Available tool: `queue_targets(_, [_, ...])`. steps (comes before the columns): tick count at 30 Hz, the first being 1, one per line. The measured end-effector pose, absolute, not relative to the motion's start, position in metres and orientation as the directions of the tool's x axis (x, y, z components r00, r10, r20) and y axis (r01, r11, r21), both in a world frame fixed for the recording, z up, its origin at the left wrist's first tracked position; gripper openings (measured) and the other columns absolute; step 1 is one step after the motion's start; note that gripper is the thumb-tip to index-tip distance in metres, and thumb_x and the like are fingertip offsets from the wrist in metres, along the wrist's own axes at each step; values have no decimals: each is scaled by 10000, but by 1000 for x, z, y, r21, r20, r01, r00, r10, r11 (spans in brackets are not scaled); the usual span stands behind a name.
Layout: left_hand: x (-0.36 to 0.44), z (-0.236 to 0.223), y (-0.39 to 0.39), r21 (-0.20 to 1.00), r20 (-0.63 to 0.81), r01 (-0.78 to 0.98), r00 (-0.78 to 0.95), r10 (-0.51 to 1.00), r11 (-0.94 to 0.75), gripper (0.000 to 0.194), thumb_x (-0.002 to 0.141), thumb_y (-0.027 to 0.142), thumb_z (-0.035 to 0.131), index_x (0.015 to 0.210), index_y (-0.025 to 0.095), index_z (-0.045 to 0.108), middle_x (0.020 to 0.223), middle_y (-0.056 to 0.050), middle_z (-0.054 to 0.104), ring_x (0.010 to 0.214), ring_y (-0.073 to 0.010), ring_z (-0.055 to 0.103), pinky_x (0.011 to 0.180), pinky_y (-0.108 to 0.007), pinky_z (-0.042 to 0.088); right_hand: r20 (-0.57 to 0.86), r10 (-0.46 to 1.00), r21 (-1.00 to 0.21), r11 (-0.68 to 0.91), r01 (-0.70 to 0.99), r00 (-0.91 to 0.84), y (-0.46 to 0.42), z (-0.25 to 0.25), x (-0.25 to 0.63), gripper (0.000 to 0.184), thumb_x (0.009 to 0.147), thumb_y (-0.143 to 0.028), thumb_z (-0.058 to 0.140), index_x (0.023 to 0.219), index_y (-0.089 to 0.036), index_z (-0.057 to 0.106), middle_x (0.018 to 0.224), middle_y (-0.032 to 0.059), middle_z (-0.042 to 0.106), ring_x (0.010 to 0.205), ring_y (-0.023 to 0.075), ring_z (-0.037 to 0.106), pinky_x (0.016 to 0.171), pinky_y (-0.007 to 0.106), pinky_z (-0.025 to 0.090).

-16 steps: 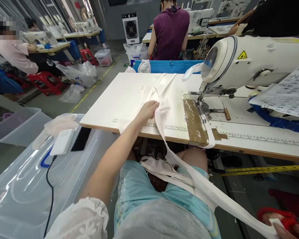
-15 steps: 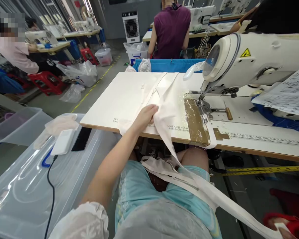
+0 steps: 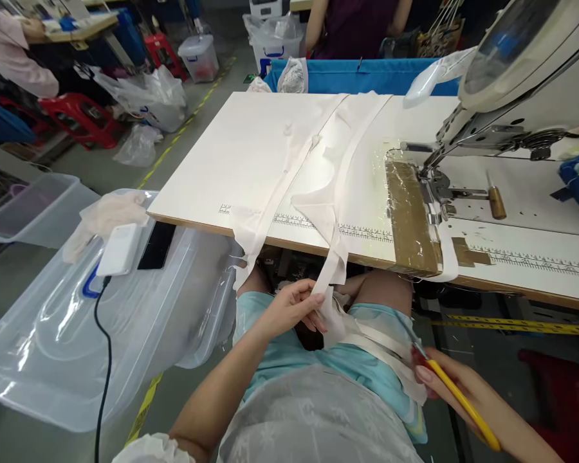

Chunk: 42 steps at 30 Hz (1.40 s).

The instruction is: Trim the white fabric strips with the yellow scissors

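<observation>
Tabletop bears pale cloth. Left hand pinches its hanging strip; right hand, apart, grips a yellow tool. Holding the strip taut and flat should help.

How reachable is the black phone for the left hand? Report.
Likely yes: the black phone lies largely uncovered on the clear lid, though the left hand would probably release the pale strip first.

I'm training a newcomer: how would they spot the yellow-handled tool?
Find the white sewing table, then the turquoise shorts below. At their right edge, the right hand holds the yellow-handled tool. Its colour sets it apart from the wooden-handled one on the table.
</observation>
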<state>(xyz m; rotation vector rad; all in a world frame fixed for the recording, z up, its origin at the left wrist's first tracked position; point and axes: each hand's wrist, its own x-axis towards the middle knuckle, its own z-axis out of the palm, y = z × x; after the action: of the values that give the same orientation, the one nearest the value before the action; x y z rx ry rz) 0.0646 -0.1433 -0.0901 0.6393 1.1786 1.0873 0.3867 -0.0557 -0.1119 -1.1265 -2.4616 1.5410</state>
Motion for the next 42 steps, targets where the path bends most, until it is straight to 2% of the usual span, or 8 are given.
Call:
queue_targets(2, [69,-89,-142,860,-414,-343,-34,910,378,494,757,625,673,909,164,581,613,-11,660,529,-180,680,475,-229,513,-404,469,-829,176,531,-785,-48,-97,351,455,936,-651,445,761,-234,499,701,19,483,612,193,486,535,297,426])
queue_targets(6, [70,-90,-145,844,-426,-373,-33,904,385,482,741,601,711,833,140,607,646,-60,697,612,-198,710,518,-228,526,-407,296,-839,253,482,-864,-27,-84,307,477,926,-666,464,746,-224,453,706,-6,435,619,170,424,550,281,370])
queue_targets(10, [67,-94,-153,790,-473,-432,21,881,435,501,722,595,735,878,143,585,652,-73,713,606,-216,718,521,-238,534,-421,200,-806,366,466,-885,-13,-87,290,495,916,-680,470,727,-226,410,680,-16,408,601,166,402,524,273,308])
queue_targets(15, [68,-102,-159,780,-492,-444,-1,870,441,483,753,600,703,849,146,569,589,-55,696,545,-184,699,486,-202,511,-426,103,-824,366,433,-899,-12,-89,274,516,932,-700,411,740,-222,392,693,-18,397,612,159,391,535,277,293])
queue_targets(21, [70,-102,-158,765,-524,-438,6,852,473,507,734,624,707,817,144,564,583,-63,697,578,-195,710,520,-216,524,-463,119,-787,401,470,-878,-15,-90,271,539,914,-724,414,717,-225,366,669,-26,378,587,157,389,523,271,276])
queue_targets(26, [70,-104,-158,755,-535,-444,6,845,482,498,731,607,721,831,138,589,615,-65,711,607,-197,719,539,-222,534,-441,236,-631,604,486,-866,-20,-87,274,546,906,-740,370,696,-236,337,638,-3,447,572,187,461,529,279,265])
queue_targets(32, [72,-106,-160,753,-535,-460,-9,845,471,517,712,614,738,835,129,608,615,-64,706,623,-202,723,544,-223,538,-414,330,-454,733,507,-848,-25,-85,272,553,918,-738,264,678,-243,322,586,12,481,507,189,460,506,284,216])
queue_targets(42, [79,-110,-162,754,-528,-468,-15,849,461,518,726,606,732,833,111,622,631,-78,704,605,-197,713,534,-222,529,-374,350,-421,761,493,-859,-27,-92,278,549,933,-701,279,636,-241,319,545,16,472,493,191,487,494,285,200])
